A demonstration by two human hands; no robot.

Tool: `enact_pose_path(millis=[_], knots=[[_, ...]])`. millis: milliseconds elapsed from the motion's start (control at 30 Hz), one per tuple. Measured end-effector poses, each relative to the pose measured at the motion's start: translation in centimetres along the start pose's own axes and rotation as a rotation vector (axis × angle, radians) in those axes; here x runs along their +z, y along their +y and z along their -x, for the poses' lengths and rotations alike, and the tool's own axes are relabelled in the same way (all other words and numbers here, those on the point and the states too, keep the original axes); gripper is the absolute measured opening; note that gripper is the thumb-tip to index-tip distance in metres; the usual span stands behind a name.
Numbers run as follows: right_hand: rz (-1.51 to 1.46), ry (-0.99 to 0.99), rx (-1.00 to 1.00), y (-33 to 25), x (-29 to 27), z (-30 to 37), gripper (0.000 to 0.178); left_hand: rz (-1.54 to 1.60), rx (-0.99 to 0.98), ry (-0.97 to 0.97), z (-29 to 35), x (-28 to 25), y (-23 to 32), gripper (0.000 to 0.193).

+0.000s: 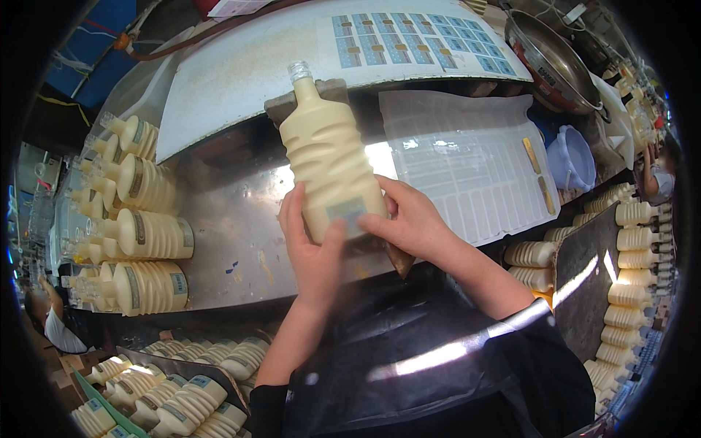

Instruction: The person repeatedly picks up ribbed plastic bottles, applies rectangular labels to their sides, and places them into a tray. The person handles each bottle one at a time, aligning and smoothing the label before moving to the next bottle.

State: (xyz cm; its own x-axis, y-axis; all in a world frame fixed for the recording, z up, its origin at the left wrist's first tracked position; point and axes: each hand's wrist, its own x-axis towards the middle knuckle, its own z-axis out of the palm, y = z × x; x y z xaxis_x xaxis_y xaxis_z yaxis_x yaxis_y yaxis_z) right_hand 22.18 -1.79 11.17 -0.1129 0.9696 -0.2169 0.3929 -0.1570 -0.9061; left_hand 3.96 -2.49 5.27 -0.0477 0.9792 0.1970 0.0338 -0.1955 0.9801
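Observation:
A cream-coloured bottle (327, 150) with wavy ribs and a clear glass neck lies in front of me, its neck end resting on a grey padded block (340, 90). Near its base sits a small bluish label (345, 212). My left hand (310, 244) grips the lower left side, its thumb by the label and slightly blurred. On the other side, my right hand (410, 217) holds the base, thumb against the label's right edge. The bottle hides parts of the fingers.
Labelled bottles (153, 233) stack at left; more bottles (175, 401) lie lower left and along racks (631, 277) at right. A board (241, 66) carries label sheets (387, 40). Beside a translucent backing sheet (460, 168) with a yellow-handled tool (539, 175) stand a lilac bucket (572, 157) and a wide pan (555, 58).

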Motion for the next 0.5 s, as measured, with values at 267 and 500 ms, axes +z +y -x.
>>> enact_pose_path(millis=[267,500], knots=[[-0.031,-0.005,0.023,0.06,0.0,0.05,0.054,-0.019,0.012,-0.033,0.09,-0.26,-0.18,0.074],[-0.03,0.001,0.029,-0.21,0.0,0.15,0.053,-0.003,0.01,-0.017,0.06,-0.2,-0.18,0.073]])
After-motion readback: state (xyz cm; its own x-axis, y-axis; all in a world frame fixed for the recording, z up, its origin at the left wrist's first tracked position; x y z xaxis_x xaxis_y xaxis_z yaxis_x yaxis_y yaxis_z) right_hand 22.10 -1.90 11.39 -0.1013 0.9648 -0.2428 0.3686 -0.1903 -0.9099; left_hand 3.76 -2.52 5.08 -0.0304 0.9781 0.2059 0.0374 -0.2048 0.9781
